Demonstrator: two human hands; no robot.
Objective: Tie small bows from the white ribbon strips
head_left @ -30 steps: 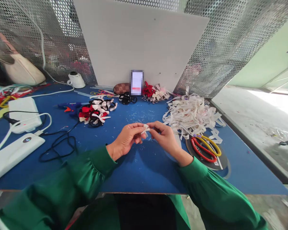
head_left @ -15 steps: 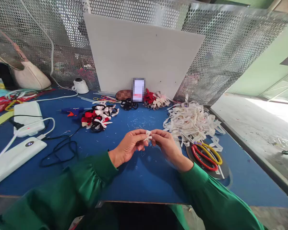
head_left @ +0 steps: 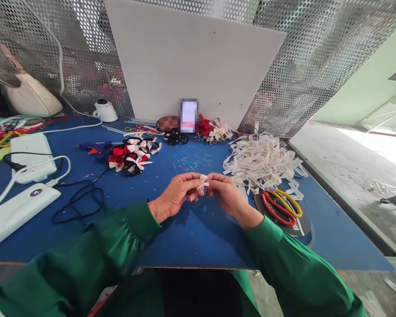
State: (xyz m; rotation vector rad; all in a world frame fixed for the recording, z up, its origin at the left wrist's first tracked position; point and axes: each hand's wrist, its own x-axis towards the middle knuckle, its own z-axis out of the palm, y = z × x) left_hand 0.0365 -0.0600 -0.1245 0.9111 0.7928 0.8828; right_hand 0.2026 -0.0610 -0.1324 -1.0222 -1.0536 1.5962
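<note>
A small white ribbon piece is pinched between my two hands, above the middle of the blue table. My left hand grips its left side between thumb and fingers. On its right side, my right hand holds it the same way. The fingertips nearly meet and cover part of the ribbon. To the right lies a heap of printed white ribbons, with red-and-yellow-handled scissors at its near edge. Red, black and white bows are piled to the left.
A blue glue gun, black cable and white power banks lie left. At the back, a phone leans on a white board, beside black hair ties and red and pink bows.
The view has tilted down slightly, so most things appear a little higher. Both hands keep their grip on the ribbon, which shows at a slightly different angle.
</note>
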